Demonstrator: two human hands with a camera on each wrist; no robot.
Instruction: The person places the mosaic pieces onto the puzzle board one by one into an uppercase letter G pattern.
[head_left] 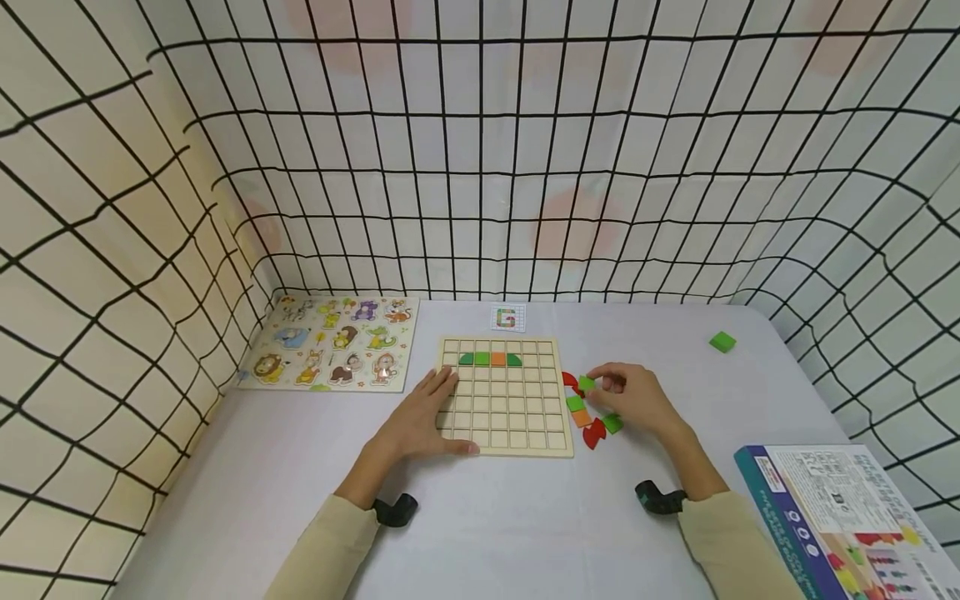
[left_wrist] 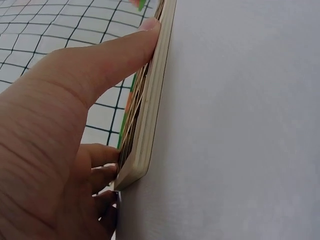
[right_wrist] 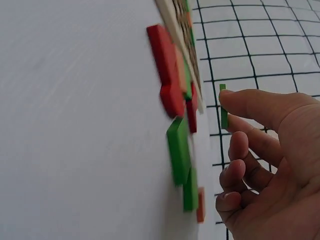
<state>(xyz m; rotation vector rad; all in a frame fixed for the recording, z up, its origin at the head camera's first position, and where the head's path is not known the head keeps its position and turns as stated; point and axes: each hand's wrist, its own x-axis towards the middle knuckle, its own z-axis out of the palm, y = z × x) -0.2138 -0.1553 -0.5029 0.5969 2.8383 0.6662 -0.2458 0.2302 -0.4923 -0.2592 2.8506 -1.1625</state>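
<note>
My left hand (head_left: 423,421) rests on the left side of a wooden grid board (head_left: 517,422), thumb along its front edge and fingers at its left edge. In the board's upper part lies a row of tiles: a dark green curved piece at each end, a green square (head_left: 482,358) and an orange square (head_left: 498,359) between. My right hand (head_left: 633,396) pinches a green square tile (right_wrist: 223,107) between thumb and forefinger, raised off the table just right of the board. Below it lie loose red pieces (head_left: 594,433), green tiles (head_left: 612,423) and an orange tile (head_left: 582,418).
Behind the board is a small pattern card (head_left: 508,317). An animal puzzle board (head_left: 330,343) lies at the left. To the right are a lone green tile (head_left: 723,342) and a printed box (head_left: 847,517). Black netting (head_left: 480,171) surrounds the table's back and sides.
</note>
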